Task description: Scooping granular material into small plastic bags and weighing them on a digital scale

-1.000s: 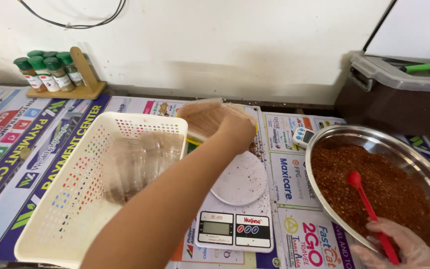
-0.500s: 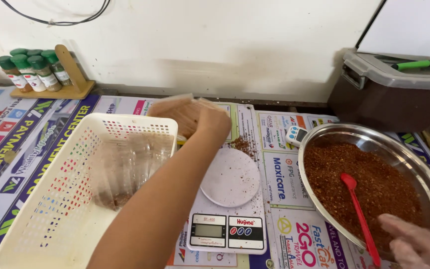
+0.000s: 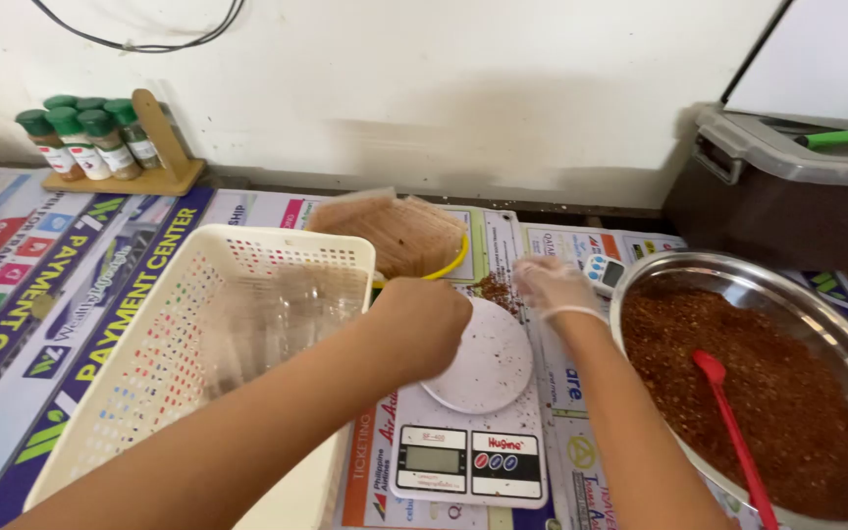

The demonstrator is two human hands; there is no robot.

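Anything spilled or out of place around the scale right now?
Yes. A small heap of reddish-brown flakes lies on the printed table cover just behind the scale's white round platform, beside the gloved right hand, and specks dot the platform itself. It looks the same as the flakes in the metal bowl, so it looks spilled.

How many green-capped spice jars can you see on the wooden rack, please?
4, bunched on the wooden rack at far left against the wall: front left, next, then, and one behind. More green caps may be hidden behind them.
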